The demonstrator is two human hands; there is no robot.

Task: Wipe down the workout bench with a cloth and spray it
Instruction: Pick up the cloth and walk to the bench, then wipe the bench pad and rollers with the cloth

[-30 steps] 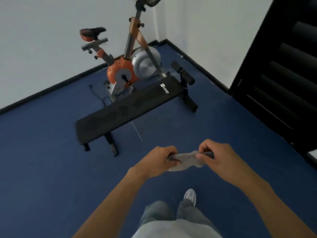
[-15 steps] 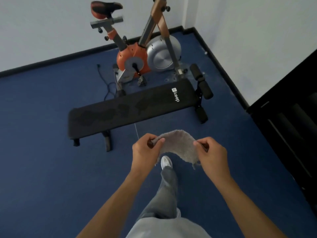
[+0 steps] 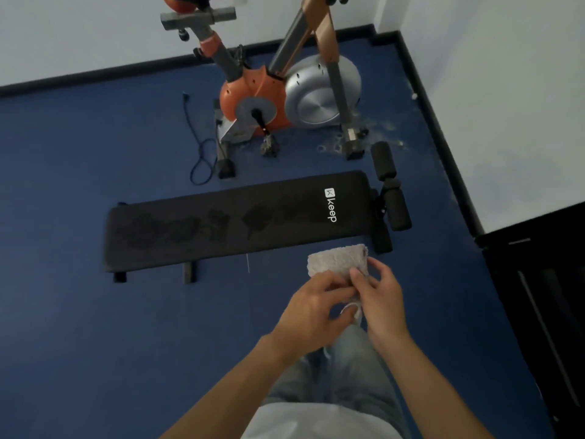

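Looking down on a black bench (image 3: 237, 226) set across blue floor (image 3: 79, 312), left to right. Darker blotches along its pad. White "keep" logo (image 3: 330, 205) near the right end, foam rollers (image 3: 391, 191) just past that end. Behind the bench, near the wall: an orange and silver bike (image 3: 278, 103), with a black cable (image 3: 198, 150) looped on the floor to its left.

Nearer the camera, in the air in front of the bench's right part: a pale grey cloth (image 3: 337, 259), bunched into a short thick pad. Clear of the bench, as far as can be told. Held at its near edge by left grip (image 3: 311, 307) and right grip (image 3: 381, 302), close together and touching. Left: fingers curled, pinching the cloth. Right: thumb and fingertips closed on the same edge. A little cloth hanging down between the two. Below the arms, grey trousers (image 3: 348, 369) and a white shirt hem (image 3: 316, 423).
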